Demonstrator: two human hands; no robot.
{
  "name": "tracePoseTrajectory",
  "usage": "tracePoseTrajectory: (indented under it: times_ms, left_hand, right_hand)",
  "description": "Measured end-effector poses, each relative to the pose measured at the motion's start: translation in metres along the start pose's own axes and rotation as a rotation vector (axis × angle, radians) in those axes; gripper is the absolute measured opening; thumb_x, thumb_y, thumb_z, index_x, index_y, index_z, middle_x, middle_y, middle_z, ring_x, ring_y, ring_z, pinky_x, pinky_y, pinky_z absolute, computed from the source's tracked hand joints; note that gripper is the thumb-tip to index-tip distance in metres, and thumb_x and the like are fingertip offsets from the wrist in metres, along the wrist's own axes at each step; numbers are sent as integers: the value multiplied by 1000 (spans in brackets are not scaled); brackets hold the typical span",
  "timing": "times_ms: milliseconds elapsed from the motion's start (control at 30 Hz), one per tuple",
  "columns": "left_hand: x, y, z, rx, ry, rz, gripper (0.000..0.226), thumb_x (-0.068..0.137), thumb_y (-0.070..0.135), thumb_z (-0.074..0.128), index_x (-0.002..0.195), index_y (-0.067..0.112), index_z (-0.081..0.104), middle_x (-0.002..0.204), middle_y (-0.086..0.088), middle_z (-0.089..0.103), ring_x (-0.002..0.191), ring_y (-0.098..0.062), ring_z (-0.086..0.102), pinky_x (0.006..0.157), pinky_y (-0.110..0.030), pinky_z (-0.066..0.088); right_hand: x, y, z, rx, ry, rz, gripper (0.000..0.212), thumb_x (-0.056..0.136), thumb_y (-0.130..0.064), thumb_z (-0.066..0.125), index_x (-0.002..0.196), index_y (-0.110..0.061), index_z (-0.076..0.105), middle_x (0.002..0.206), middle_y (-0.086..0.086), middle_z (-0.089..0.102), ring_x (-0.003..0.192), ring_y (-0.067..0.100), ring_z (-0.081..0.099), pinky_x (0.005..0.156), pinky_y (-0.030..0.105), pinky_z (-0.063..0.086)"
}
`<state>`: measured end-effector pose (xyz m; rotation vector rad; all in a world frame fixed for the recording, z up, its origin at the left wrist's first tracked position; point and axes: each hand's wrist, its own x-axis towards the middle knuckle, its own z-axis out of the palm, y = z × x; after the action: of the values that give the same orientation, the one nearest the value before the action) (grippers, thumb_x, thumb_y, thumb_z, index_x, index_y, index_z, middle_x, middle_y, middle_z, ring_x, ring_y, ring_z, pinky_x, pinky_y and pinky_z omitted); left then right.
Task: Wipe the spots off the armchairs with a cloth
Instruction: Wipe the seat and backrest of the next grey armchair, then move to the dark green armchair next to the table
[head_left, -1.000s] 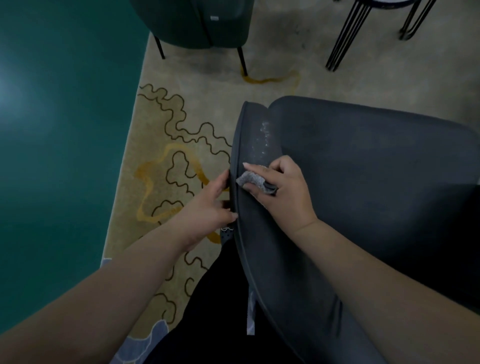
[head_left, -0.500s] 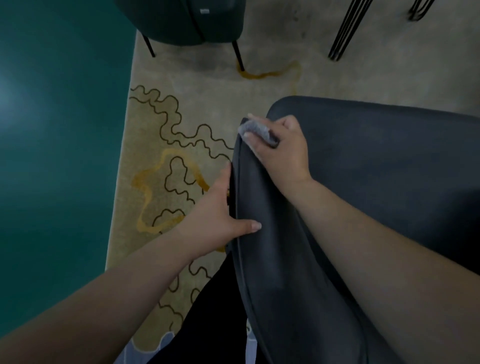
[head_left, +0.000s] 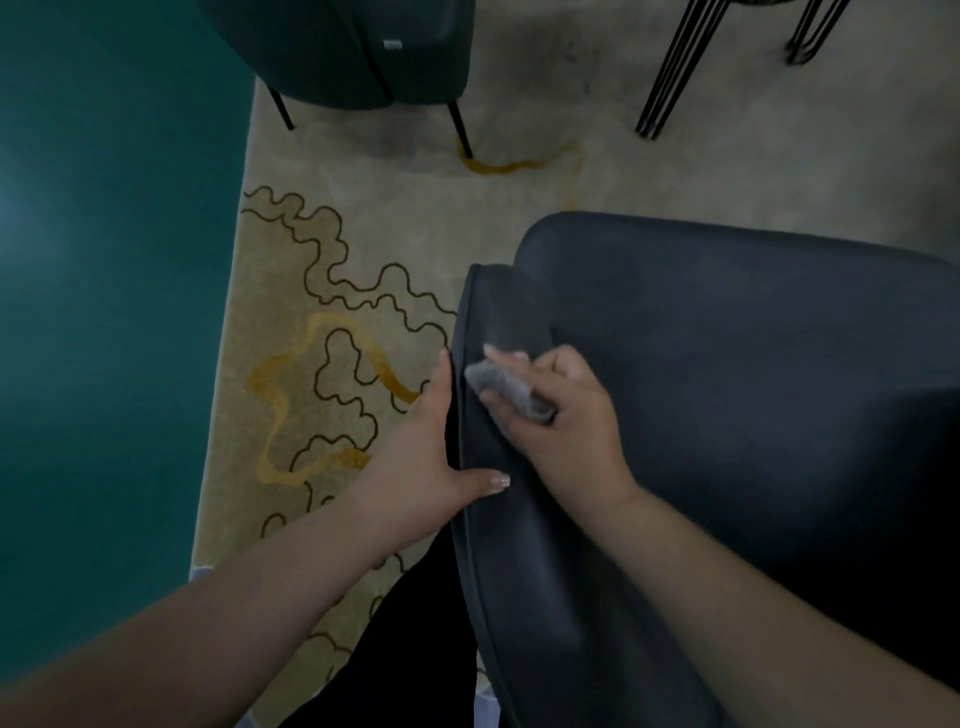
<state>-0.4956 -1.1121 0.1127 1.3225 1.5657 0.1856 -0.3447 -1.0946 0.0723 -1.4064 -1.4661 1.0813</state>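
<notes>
A dark grey armchair (head_left: 727, 364) fills the right half of the view, its left armrest (head_left: 506, 306) running toward me. My right hand (head_left: 566, 421) grips a small grey cloth (head_left: 506, 387) and presses it against the inner face of that armrest. My left hand (head_left: 436, 457) holds the armrest's outer edge, thumb lying across the top and fingers down the outside. No pale spots show on the bare armrest above the cloth.
A second dark green armchair (head_left: 343, 52) on thin black legs stands at the top. Black hairpin table legs (head_left: 675, 73) stand at the upper right. A beige rug (head_left: 322, 364) with wavy lines borders the teal floor (head_left: 104, 312) on the left.
My right hand with the cloth slid up to the armrest's front end and has come back down toward me. The whitish speckles on the armrest no longer show. My left hand stayed on the edge.
</notes>
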Motion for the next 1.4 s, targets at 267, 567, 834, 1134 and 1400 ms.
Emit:
tracePoseTrajectory:
  times_ms: [267,567,834,1134,1400]
  left_hand:
    - [-2,3,2,22,35,-20,123,72,27,82,152,30,-12,145,7,43,119,-2,44,92,-15,38]
    - [-35,11,19,272,189,10,87,89,39,63,154,19,9,150,-8,39,128,-22,47,102,-32,43]
    - [-104,5,-12,655,234,125,70,98,42,43,154,24,5,159,2,18,140,-21,30,110,-37,35]
    - [-125,-20,-99,789,346,135,68,99,51,32,154,21,6,161,3,11,146,-18,13,118,-37,16]
    - [-139,-72,-206,940,355,232,67,99,49,28,154,20,4,161,0,9,148,-19,7,120,-40,8]
  right_hand:
    - [19,6,2,-30,214,328,8,87,-27,67,86,-19,68,97,8,62,85,5,61,74,6,42]
    - [-65,9,-46,-198,-48,511,30,84,-43,63,75,-15,66,71,1,65,69,12,62,55,21,45]
    - [-92,-47,-108,-304,211,386,27,89,-36,59,101,-16,70,82,0,66,69,6,62,57,17,40]
    - [-72,-134,-78,-281,244,251,27,93,-32,54,115,-21,67,70,-8,67,50,-2,60,47,15,43]
    - [-23,-184,38,-412,226,256,31,94,-38,49,107,-16,66,84,14,62,60,12,56,46,16,31]
